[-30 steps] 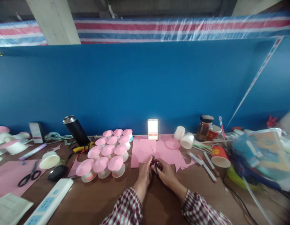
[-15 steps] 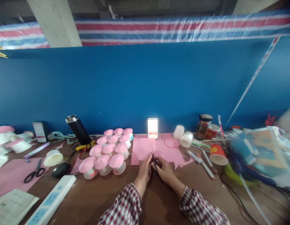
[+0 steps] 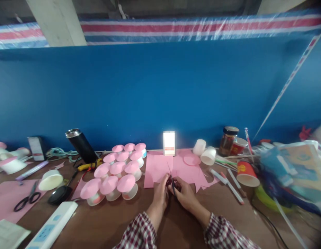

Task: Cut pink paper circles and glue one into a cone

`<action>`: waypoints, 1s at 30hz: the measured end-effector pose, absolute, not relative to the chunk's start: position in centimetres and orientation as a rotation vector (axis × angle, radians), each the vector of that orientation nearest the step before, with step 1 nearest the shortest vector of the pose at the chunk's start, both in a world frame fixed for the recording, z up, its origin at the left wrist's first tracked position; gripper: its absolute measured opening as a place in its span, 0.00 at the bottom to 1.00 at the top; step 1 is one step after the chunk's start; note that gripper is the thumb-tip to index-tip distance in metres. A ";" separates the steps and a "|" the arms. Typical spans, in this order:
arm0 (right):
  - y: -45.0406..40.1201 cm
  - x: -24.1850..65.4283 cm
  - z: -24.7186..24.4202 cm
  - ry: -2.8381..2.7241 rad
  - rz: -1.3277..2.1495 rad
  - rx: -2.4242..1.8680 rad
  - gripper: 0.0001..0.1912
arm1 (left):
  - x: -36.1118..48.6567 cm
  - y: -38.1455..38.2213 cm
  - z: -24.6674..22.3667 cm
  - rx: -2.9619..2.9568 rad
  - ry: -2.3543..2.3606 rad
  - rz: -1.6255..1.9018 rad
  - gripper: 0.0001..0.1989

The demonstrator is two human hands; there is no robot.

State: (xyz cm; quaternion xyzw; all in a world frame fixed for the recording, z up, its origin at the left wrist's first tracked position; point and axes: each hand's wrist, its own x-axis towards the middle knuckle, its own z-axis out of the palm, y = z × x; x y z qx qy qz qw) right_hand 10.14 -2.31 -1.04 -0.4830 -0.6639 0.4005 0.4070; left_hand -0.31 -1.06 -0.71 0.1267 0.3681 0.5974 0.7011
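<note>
Scissors point(image 3: 172, 185) in curled right hand point(image 3: 184, 193), left hand point(image 3: 161, 192) just beside

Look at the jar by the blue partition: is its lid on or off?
On: a dark lid sits over the top of the jar, covering its mouth.

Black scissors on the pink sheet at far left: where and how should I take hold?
Probably best by the finger loops, your left hand coming from the near side: the black scissors lie with loops nearer, blades pointing away.
</note>
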 end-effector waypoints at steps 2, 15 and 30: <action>-2.3 10.2 -1.0 -1.675 1.010 -1.208 0.12 | -0.4 -1.0 -0.7 0.283 0.817 1.307 0.14; -2.4 10.1 -0.8 -1.634 1.070 -1.182 0.11 | -0.7 -0.9 -1.0 0.288 0.890 1.394 0.14; -3.0 10.3 0.0 -1.522 1.240 -1.077 0.19 | 0.0 -1.4 -0.2 0.271 0.949 1.431 0.12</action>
